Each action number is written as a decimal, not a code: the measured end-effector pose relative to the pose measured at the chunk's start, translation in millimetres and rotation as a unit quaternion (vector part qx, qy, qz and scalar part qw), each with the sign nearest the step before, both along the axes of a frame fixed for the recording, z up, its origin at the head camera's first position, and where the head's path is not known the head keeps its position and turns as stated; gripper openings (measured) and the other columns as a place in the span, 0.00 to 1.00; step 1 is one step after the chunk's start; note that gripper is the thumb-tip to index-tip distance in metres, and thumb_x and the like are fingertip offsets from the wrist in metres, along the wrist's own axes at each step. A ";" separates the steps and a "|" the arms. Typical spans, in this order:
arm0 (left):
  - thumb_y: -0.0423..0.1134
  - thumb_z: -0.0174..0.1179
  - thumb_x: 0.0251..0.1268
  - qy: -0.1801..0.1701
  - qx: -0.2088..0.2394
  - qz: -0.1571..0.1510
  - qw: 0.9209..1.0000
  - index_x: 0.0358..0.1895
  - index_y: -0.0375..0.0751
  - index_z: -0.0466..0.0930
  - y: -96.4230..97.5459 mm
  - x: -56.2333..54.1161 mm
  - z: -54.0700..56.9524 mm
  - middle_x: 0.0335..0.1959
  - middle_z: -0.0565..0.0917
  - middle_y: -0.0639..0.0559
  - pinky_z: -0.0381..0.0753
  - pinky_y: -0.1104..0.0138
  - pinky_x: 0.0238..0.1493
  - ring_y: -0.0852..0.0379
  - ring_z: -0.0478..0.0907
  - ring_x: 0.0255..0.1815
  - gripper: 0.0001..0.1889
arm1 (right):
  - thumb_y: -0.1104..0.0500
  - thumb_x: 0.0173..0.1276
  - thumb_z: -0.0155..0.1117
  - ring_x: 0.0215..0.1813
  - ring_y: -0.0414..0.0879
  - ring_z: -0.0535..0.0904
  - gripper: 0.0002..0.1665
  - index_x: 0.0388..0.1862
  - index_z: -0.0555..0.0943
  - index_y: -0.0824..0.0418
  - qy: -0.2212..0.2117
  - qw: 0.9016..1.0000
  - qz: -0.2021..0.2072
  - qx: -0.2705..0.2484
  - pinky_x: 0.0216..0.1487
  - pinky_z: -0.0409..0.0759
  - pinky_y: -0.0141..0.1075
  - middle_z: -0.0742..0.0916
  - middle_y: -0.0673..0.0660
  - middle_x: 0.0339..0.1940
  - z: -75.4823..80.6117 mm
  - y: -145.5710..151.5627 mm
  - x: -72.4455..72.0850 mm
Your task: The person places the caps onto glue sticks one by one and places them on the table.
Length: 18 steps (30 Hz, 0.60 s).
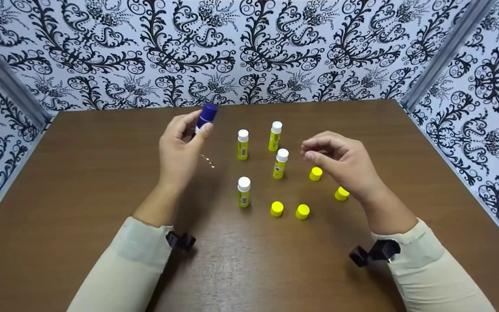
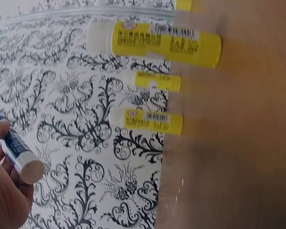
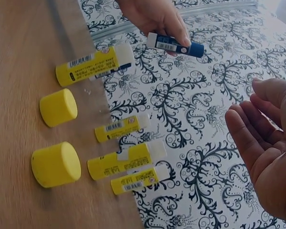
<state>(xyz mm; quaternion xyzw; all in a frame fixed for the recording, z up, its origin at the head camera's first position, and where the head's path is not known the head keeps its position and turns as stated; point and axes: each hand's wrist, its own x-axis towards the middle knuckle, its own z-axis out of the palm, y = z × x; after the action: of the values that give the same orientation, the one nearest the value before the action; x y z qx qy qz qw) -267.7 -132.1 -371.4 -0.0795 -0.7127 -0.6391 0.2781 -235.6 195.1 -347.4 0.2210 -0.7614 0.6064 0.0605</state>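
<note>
My left hand holds a blue glue stick above the table, its dark blue cap tilted up and away. The left wrist view shows the white bottom end of this glue stick facing the camera. Several yellow glue sticks with white top ends stand upright between the hands. My right hand hovers over the right side with its fingers loosely bent and nothing in them. Under and near it are several loose yellow caps, also seen large in the right wrist view.
Brown wooden table with patterned black-and-white panels behind and at both sides. Small shiny marks lie on the tabletop right of the left hand. A dark blue and white piece shows behind one glue stick.
</note>
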 end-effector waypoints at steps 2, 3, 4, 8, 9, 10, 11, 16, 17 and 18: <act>0.34 0.71 0.66 0.000 0.003 0.013 1.000 0.58 0.35 0.86 -4.2 -2.6 -1.1 0.47 0.84 0.44 0.85 0.69 0.47 0.56 0.81 0.41 0.18 | 0.68 0.69 0.71 0.46 0.49 0.88 0.11 0.50 0.88 0.67 -0.006 1.000 -0.005 0.010 0.48 0.87 0.31 0.89 0.58 0.46 -0.6 2.3 -1.7; 0.34 0.71 0.66 -0.001 0.004 0.019 1.000 0.58 0.36 0.86 -6.1 -3.8 -1.5 0.46 0.84 0.45 0.84 0.70 0.45 0.56 0.80 0.40 0.18 | 0.68 0.69 0.71 0.46 0.48 0.88 0.12 0.50 0.87 0.67 -0.008 1.000 -0.007 0.014 0.49 0.87 0.31 0.89 0.57 0.46 -0.8 3.5 -2.4; 0.35 0.71 0.66 -0.001 0.004 0.026 1.000 0.58 0.37 0.86 -7.8 -4.7 -2.0 0.46 0.84 0.45 0.83 0.70 0.43 0.56 0.79 0.40 0.18 | 0.67 0.69 0.71 0.47 0.48 0.88 0.12 0.50 0.87 0.67 -0.011 1.000 -0.009 0.018 0.49 0.87 0.31 0.89 0.57 0.46 -1.2 4.7 -2.9; 0.35 0.71 0.67 -0.001 -0.003 0.048 0.999 0.58 0.38 0.86 -14.0 -7.5 -3.8 0.44 0.84 0.44 0.78 0.72 0.39 0.58 0.76 0.38 0.18 | 0.65 0.70 0.71 0.49 0.50 0.87 0.13 0.52 0.87 0.68 -0.020 0.999 -0.013 0.032 0.52 0.87 0.32 0.89 0.56 0.47 -2.9 10.3 -5.9; 0.35 0.71 0.67 -0.001 -0.004 0.053 0.999 0.58 0.38 0.86 -15.4 -8.0 -4.3 0.44 0.84 0.44 0.78 0.72 0.40 0.58 0.76 0.38 0.18 | 0.65 0.70 0.71 0.49 0.50 0.87 0.14 0.52 0.86 0.68 -0.022 0.999 -0.012 0.035 0.52 0.87 0.32 0.89 0.56 0.47 -3.1 11.8 -6.8; 0.35 0.71 0.67 -0.001 -0.004 0.056 0.998 0.58 0.38 0.86 -17.0 -8.6 -4.8 0.44 0.84 0.43 0.78 0.72 0.40 0.59 0.76 0.38 0.18 | 0.64 0.71 0.71 0.49 0.50 0.87 0.14 0.53 0.86 0.69 -0.023 0.999 -0.011 0.040 0.52 0.87 0.32 0.89 0.55 0.47 -3.5 13.4 -7.9; 0.35 0.71 0.67 0.000 -0.004 0.059 0.998 0.58 0.37 0.86 -18.6 -9.2 -5.4 0.44 0.84 0.43 0.78 0.71 0.40 0.59 0.76 0.38 0.18 | 0.63 0.71 0.71 0.50 0.50 0.87 0.15 0.53 0.85 0.69 -0.026 0.999 -0.011 0.044 0.53 0.87 0.32 0.90 0.55 0.47 -4.0 15.0 -9.2; 0.36 0.69 0.69 -0.005 0.006 0.066 0.998 0.59 0.36 0.85 -26.1 -12.4 -8.6 0.44 0.83 0.45 0.78 0.71 0.38 0.57 0.76 0.37 0.17 | 0.61 0.71 0.71 0.50 0.50 0.86 0.17 0.55 0.85 0.68 -0.036 0.997 -0.009 0.065 0.53 0.87 0.32 0.90 0.52 0.48 -5.9 23.6 -14.2; 0.36 0.69 0.69 -0.008 0.007 0.068 0.998 0.59 0.36 0.84 -27.4 -12.8 -9.0 0.44 0.83 0.46 0.78 0.71 0.35 0.57 0.76 0.37 0.17 | 0.61 0.71 0.71 0.51 0.50 0.86 0.17 0.55 0.84 0.68 -0.039 0.997 -0.008 0.070 0.53 0.87 0.32 0.89 0.52 0.48 -6.1 25.3 -14.8; 0.37 0.69 0.70 -0.012 0.008 0.070 0.997 0.59 0.36 0.84 -28.8 -13.2 -9.4 0.43 0.83 0.48 0.77 0.72 0.33 0.57 0.76 0.37 0.17 | 0.60 0.71 0.71 0.51 0.50 0.86 0.17 0.56 0.85 0.67 -0.042 0.996 -0.008 0.074 0.53 0.87 0.32 0.89 0.52 0.48 -6.0 26.8 -15.3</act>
<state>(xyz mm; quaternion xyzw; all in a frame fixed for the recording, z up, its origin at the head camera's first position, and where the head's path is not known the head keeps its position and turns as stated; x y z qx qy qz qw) -280.9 -160.9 -380.9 -0.0197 -0.7144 -0.6247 0.3145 -250.9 221.9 -353.4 0.1931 -0.8080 0.5563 0.0169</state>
